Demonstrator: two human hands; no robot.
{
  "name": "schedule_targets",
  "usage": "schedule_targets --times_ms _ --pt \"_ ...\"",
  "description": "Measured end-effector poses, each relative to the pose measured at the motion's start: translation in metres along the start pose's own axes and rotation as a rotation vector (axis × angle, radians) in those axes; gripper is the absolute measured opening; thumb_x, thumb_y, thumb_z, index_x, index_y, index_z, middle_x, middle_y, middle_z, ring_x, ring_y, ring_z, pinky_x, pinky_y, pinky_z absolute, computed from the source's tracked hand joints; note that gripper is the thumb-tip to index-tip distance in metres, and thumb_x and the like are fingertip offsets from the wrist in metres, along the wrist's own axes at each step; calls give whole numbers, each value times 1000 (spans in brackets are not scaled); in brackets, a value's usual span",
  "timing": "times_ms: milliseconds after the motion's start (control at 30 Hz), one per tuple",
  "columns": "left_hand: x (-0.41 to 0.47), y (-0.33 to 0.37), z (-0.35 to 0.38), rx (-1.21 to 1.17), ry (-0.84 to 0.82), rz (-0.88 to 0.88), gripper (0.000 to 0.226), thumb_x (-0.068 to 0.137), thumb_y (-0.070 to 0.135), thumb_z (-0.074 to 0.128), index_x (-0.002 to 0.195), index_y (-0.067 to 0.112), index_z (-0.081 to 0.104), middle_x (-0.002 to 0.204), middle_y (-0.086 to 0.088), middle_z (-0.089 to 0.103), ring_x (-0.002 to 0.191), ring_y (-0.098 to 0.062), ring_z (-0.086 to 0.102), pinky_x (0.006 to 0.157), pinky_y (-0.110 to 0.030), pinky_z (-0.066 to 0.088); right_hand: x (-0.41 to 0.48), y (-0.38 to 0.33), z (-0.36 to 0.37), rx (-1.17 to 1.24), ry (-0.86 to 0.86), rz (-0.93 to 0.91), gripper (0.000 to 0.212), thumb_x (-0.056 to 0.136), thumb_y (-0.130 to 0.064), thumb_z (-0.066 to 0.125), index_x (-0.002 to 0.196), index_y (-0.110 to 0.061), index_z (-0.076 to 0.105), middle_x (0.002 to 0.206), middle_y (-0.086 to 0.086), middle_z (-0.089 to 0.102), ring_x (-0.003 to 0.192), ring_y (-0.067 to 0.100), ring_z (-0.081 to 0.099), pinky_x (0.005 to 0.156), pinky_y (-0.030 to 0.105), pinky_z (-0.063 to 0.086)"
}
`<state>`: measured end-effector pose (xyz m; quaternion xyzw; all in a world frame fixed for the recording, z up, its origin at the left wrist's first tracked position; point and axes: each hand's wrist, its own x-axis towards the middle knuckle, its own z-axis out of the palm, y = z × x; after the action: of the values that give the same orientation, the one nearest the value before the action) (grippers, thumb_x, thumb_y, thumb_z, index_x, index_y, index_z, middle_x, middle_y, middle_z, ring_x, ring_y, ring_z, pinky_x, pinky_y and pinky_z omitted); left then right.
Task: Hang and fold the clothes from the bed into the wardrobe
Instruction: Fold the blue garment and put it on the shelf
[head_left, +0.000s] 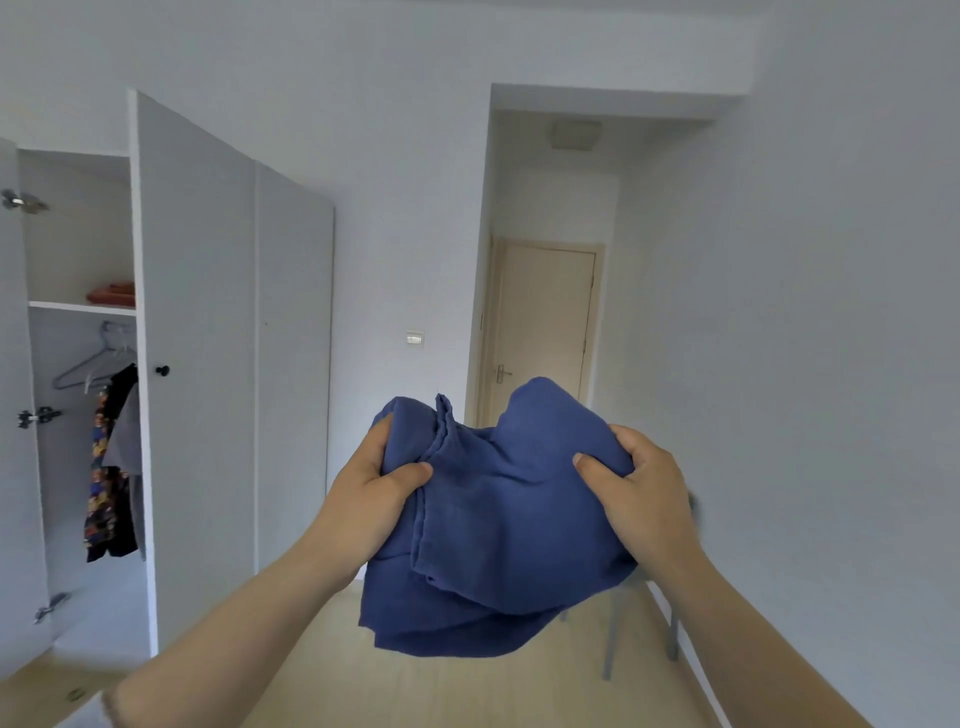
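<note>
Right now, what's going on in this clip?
A person holds a crumpled blue garment in the air: the left grip pinches its left side, the right grip its right. To the left the wardrobe stands open, with a folded orange item on its shelf and an empty hanger and some clothes hanging below. The blue garment is not yet put away.

The wardrobe shelf (62, 306) carried a folded orange-red cloth (111, 294) at its right end, against the side panel. The wooden floor (415, 691) bore a grey-legged chair (611, 644) near the right wall.
</note>
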<state>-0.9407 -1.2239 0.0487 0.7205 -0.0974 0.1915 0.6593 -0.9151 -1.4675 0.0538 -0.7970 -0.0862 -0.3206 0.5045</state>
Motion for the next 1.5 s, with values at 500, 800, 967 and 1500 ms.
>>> schedule_targets --times_ms 500,800,967,1500 --pt "197 -96 22 69 117 -8 46 91 9 57 126 38 55 117 12 66 106 -13 64 92 -34 52 186 112 126 114 -90 -53 4 86 -19 64 90 -21 65 84 -10 68 80 9 63 66 24 49" --pt "292 -144 6 156 260 -28 48 90 10 59 107 55 59 103 24 69 95 -3 67 87 -31 52 289 163 219 236 -217 -87 7 83 -20 66 80 -25 63 76 -14 67 71 7 60 57 19 45" --pt "328 -169 -30 181 333 -25 44 90 9 59 113 47 58 104 20 69 98 -7 67 90 -36 53 320 170 288 274 -285 -108 3 83 -21 65 86 -22 63 81 -10 68 78 14 64 69 36 53" --pt "421 -237 -230 225 653 -53 46 91 10 58 117 48 59 107 17 70 97 -9 68 84 -31 52 385 98 565 413 -568 -289 5 84 -20 64 84 -24 63 77 -13 66 73 9 60 58 18 47"
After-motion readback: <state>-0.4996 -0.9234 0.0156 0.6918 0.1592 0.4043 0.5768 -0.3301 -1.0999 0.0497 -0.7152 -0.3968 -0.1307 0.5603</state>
